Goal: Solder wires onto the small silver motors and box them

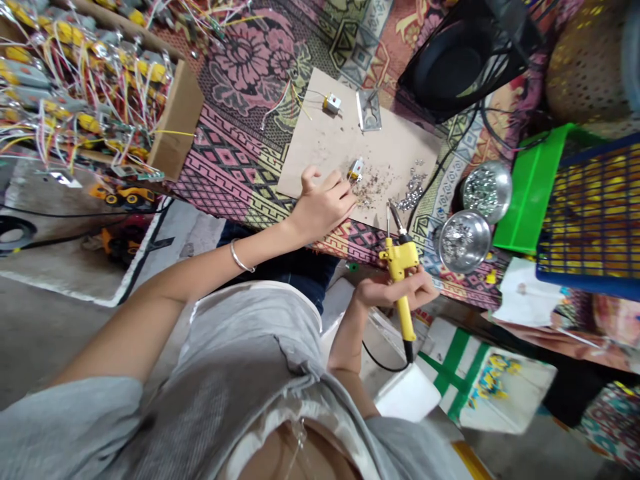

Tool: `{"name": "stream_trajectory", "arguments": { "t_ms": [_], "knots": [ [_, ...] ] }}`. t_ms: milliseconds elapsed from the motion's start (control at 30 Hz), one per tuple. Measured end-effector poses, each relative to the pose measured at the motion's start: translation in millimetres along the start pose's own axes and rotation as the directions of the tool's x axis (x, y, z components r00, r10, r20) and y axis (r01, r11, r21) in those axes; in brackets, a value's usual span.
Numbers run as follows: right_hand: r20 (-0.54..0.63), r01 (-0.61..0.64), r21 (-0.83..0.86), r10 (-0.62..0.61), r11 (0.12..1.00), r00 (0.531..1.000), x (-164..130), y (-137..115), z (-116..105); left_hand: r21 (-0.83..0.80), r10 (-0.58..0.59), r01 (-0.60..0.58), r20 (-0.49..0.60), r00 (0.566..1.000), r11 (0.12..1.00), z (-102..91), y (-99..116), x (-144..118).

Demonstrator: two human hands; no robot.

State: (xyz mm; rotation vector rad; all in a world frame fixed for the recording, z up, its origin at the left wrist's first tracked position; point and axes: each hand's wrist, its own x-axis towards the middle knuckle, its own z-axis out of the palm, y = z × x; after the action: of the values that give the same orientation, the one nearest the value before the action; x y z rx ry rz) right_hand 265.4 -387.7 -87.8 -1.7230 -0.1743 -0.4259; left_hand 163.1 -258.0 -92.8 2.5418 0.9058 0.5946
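Head view only: left hand [323,203] pinches a small white-and-yellow motor part [355,170] on the brown cardboard sheet [320,147]. Right hand [395,288] is closed around the yellow soldering gun [401,267], tip just beside the part. Two shiny metal bowls [475,217] sit nearby.

Home workshop for small electronics assembly

A cardboard box of wired parts [85,87] sits upper left; a soldering iron [400,267], solder-scrap bowls [465,240] and patterned cloth [240,153] fill the centre.
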Motion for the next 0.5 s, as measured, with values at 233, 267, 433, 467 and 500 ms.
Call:
{"name": "stream_trajectory", "arguments": {
  "t_ms": [233, 267, 433, 467, 500],
  "knots": [
    [0.214, -0.321, 0.191, 0.28, 0.928, 0.936, 23.6, -0.8, 23.8, 0.032, 0.012, -0.012, -0.021, 1.0, 0.999, -1.6, -0.6, -1.0],
    [0.24, -0.362, 0.205, 0.312, 0.91, 0.919, 25.0, -0.8, 24.8, 0.037, 0.016, -0.015, -0.025, 1.0, 0.999, -1.7, -0.9, -1.1],
    [0.227, -0.405, 0.235, 0.355, 0.884, 0.907, 24.1, -1.7, 26.4, 0.063, 0.031, -0.028, -0.036, 0.999, 0.998, -2.8, -2.1, -1.1],
    [0.213, -0.395, 0.231, 0.35, 0.889, 0.912, 22.8, -2.7, 26.6, 0.063, 0.031, -0.029, -0.038, 0.999, 0.998, -3.1, -2.3, -1.2],
    [0.199, -0.385, 0.229, 0.344, 0.894, 0.918, 21.5, -3.9, 26.9, 0.059, 0.031, -0.028, -0.039, 0.999, 0.998, -3.4, -2.5, -1.2]
  ]
}}
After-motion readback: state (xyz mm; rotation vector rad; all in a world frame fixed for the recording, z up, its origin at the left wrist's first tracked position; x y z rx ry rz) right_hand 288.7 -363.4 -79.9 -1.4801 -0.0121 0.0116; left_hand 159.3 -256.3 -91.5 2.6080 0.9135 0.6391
